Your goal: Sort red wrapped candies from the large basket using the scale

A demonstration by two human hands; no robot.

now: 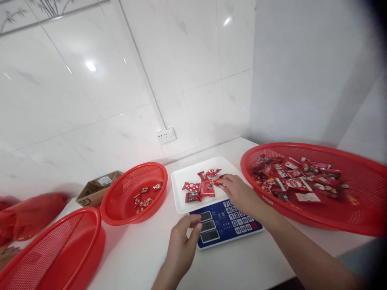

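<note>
A digital scale [223, 219] with a blue keypad panel stands on the white table, its white tray [181, 177] holding several red wrapped candies [207, 188]. Over the tray's right side, my right hand [237, 193] pinches a small red wrapped candy [217, 182], partly covered by the fingers. My left hand [184, 239] is at the left edge of the scale's display panel. Its fingers are loosely curled, with a gap between thumb and forefinger and nothing visible in them.
A big red basket [326, 151] full of red packets is on the right. Left of the scale stands a red basket [133, 219] with a few candies, beside a cardboard box [93, 195]. Another red basket [98, 241] and red bags [36, 213] are farther left.
</note>
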